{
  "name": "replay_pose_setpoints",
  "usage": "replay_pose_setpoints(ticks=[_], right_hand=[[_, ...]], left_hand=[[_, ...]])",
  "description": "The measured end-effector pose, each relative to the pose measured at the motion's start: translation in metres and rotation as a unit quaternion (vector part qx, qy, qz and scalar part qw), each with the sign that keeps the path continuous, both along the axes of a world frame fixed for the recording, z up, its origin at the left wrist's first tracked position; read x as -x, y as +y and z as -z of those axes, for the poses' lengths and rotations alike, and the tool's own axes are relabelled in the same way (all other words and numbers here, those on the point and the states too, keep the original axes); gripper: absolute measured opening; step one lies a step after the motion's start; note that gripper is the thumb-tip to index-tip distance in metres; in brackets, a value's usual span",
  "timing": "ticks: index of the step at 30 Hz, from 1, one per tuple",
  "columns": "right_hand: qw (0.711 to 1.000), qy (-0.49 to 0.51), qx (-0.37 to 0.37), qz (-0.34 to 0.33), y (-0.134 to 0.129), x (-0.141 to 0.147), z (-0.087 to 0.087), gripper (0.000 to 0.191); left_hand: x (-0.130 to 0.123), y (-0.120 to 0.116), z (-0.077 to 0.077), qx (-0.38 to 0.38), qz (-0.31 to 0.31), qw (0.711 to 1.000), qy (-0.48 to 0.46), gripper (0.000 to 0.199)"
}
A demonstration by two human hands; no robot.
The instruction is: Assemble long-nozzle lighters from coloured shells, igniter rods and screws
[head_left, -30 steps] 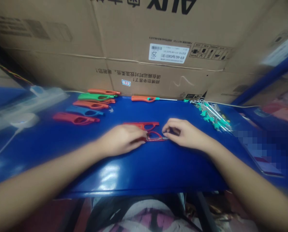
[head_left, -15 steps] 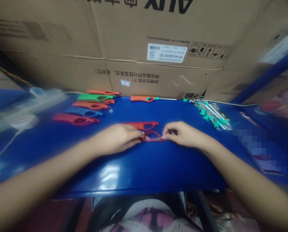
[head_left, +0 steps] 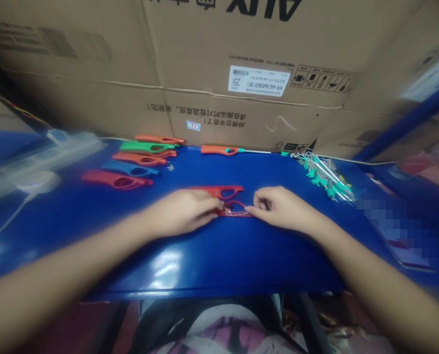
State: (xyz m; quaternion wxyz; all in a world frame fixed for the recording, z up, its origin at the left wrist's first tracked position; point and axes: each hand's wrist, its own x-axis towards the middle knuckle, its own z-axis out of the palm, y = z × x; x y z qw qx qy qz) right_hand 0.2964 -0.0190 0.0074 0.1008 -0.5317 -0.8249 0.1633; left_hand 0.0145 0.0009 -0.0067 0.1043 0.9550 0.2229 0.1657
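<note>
The left hand [head_left: 188, 211] pinches a red casing [head_left: 236, 215]; the right hand [head_left: 278, 209], fingers narrow, grip unclear, meets its tip, well inside the blue table's [head_left: 241, 260] near edge

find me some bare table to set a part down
The widest bare patch of the blue table lies between its near edge, left hand and right hand. Another lies between the orange lighter and the red shells. It is crowded at back left with coloured handles, at right with green-and-metal parts, and between the hands.

Left forearm [head_left: 94, 260] and right forearm [head_left: 370, 263] slant from the lower corners; left hand [head_left: 186, 211] and right hand [head_left: 280, 207] face mid-frame, fingers [head_left: 259, 213] curled.
</note>
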Motion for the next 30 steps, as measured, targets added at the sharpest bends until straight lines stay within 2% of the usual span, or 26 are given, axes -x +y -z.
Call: replay_pose_setpoints(ticks=[5,10,14,22,30], right_hand=[[1.0,-0.007,-0.008,-0.021,-0.002,0.001,-0.001,0.021],[0.997,0.038,-0.024,-0.067,-0.004,0.006,0.003,0.007],[0.993,0.05,-0.037,-0.097,-0.006,0.011,0.007,0.01],[0.993,0.07,-0.032,-0.086,-0.004,0.016,0.015,0.014],[0.993,0.062,-0.042,-0.088,-0.006,0.018,0.012,0.015]], left_hand=[[-0.001,0.001,0.003,0.029,-0.004,1.0,-0.012,0.019],[-0.004,-0.002,0.009,0.087,-0.011,0.995,-0.047,0.019],[-0.009,-0.007,0.013,0.095,-0.02,0.992,-0.075,0.019],[-0.011,-0.008,0.017,0.108,-0.029,0.989,-0.094,0.018],[-0.012,-0.01,0.017,0.083,-0.027,0.994,-0.059,0.015]])
